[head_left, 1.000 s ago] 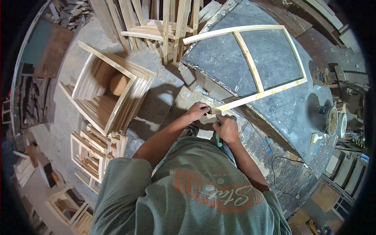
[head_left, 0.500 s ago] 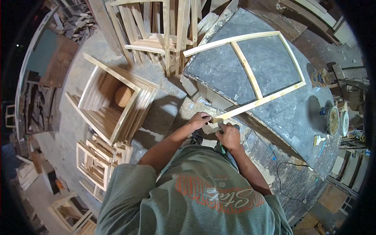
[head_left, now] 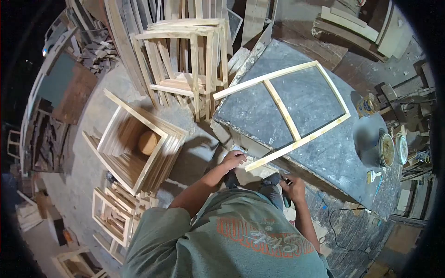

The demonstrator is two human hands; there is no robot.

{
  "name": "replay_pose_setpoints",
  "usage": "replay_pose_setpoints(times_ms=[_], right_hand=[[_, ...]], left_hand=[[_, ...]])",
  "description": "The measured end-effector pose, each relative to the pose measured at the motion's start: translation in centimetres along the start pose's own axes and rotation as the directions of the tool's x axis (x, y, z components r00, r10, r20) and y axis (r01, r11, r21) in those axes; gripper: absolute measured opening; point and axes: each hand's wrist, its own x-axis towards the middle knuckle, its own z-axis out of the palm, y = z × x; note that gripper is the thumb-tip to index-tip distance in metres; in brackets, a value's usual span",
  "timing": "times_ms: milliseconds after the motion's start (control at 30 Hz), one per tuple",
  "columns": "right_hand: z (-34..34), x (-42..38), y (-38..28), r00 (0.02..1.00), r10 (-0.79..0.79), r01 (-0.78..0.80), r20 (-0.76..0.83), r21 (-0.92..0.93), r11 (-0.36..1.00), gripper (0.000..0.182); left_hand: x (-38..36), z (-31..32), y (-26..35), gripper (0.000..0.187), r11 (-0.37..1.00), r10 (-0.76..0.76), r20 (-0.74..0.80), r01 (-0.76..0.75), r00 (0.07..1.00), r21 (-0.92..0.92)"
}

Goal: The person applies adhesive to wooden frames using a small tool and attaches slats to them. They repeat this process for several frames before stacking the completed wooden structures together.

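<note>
The wooden frame [head_left: 296,104] lay flat on the dark workbench [head_left: 333,153], its near corner poking out past the bench edge. The left hand [head_left: 234,160] pinched that corner, fingers curled on it. The right hand [head_left: 293,189] was down by the bench side, closed around a green-handled tool [head_left: 286,200]. Floor was tight: stacked frames [head_left: 139,148] on the left, more leaning frames [head_left: 190,65] ahead. Glue tins [head_left: 391,148] and a brush [head_left: 374,175] sat well clear at the right.

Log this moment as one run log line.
left hand: grips near corner of wooden frame | right hand: off frame, holding dark tool | frame: flat on workbench
</note>
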Motion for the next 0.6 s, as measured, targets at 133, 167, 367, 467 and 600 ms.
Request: replay_pose_setpoints(times_ms=[133, 167, 367, 467, 600], right_hand=[[-1.8, -1.2, 1.7, 0.994, 0.089, -0.086, -0.061, 0.054, 0.995, 0.036], [-2.3, -1.5, 2.2, 0.99, 0.112, -0.107, -0.08, 0.072, 0.992, 0.035], [-5.3, -2.1, 5.4, 0.948, 0.275, -0.233, -0.162, 0.237, 0.943, 0.038], [-7.9, -2.0, 7.1, 0.936, 0.273, -0.218, -0.224, 0.24, 0.946, 0.038], [-11.8, -1.7, 10.8, 0.92, 0.311, -0.22, -0.237, 0.345, 0.913, 0.037]], left_hand=[[1.8, 1.6, 1.8, 0.037, 0.998, 0.026, -0.028, -0.025, 0.999, 0.049], [2.2, 2.2, 2.2, 0.036, 0.995, 0.052, -0.033, -0.049, 0.998, 0.085], [5.5, 6.3, 5.0, 0.034, 0.944, 0.238, -0.028, -0.224, 0.971, 0.241], [6.6, 8.7, 7.8, 0.034, 0.927, 0.288, -0.019, -0.274, 0.957, 0.257], [9.6, 13.1, 12.7, 0.032, 0.837, 0.37, -0.015, -0.327, 0.929, 0.439]])
